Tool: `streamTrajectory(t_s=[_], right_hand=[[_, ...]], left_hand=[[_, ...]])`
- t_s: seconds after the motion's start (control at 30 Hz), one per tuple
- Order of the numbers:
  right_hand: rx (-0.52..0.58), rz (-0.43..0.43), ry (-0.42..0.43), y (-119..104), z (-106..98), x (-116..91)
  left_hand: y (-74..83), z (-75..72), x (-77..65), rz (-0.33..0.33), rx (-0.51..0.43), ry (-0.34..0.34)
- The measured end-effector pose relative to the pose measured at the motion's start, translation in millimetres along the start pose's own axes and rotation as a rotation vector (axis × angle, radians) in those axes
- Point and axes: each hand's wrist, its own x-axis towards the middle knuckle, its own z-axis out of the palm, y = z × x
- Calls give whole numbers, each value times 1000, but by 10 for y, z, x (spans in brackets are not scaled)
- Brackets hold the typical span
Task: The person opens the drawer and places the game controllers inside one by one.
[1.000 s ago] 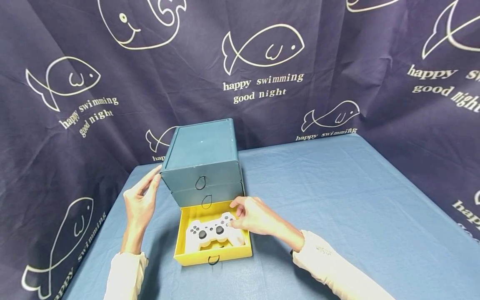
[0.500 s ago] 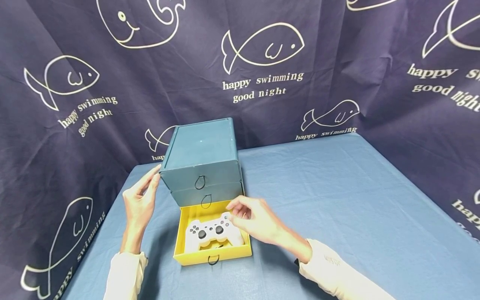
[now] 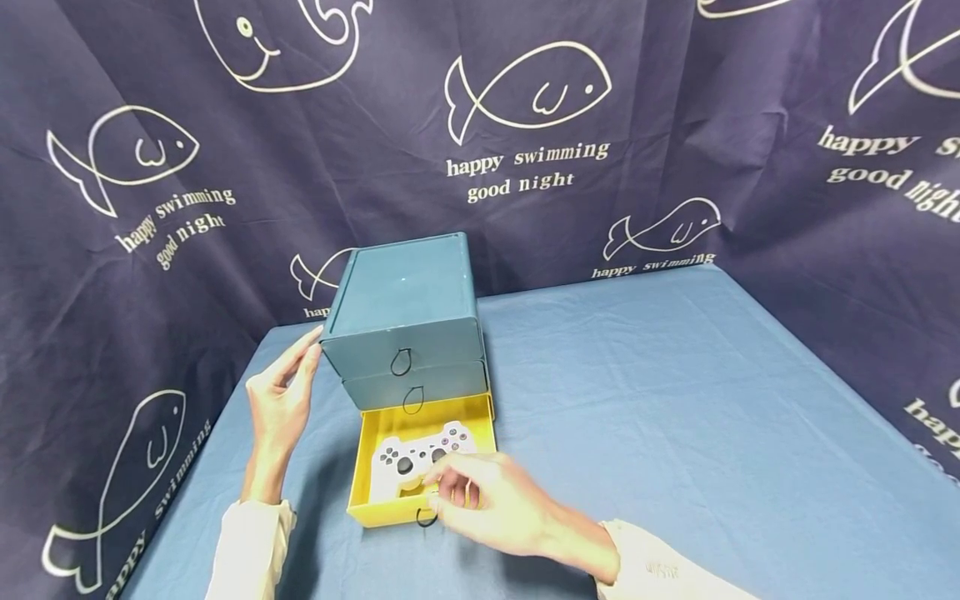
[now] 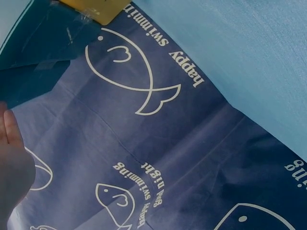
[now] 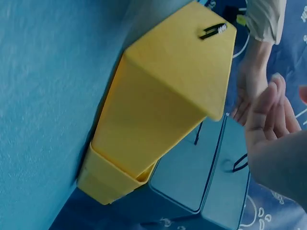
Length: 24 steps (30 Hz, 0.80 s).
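Note:
A white game controller (image 3: 392,482) lies in the pulled-out yellow drawer (image 3: 378,514), the lowest of a teal drawer unit (image 3: 408,287). My left hand (image 3: 279,404) has its straight fingertips on the unit's upper left front corner; the left wrist view catches only part of this hand (image 4: 14,165). Over the drawer's front right corner hovers my right hand (image 3: 506,504), its fingers loosely bent and close to the black loop pull (image 3: 426,520). The right wrist view has those fingers (image 5: 261,112) apart from the drawer's front, holding nothing. The controller's right grip is hidden behind the hand.
Two teal drawers with black loops (image 3: 401,362) sit pushed in above the yellow one. The unit stands on a blue cloth-covered table (image 3: 637,400). A dark blue curtain (image 3: 540,225) with fish drawings hangs behind and on both sides.
My right hand has left the controller's right side, lifting off it and moving toward the drawer's front edge and loop. The left hand, controller and drawer have stayed put.

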Motion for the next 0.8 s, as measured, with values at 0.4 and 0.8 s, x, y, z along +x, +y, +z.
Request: streamTrajectory(t_s=[0.4,0.8], right_hand=[[-109,152,-230,-9,154,-98],[-203,221,-259,-11,215,-72]], left_hand=[[-63,5,-4,-13,3,6],[-136,6,-4,-10,5,11]])
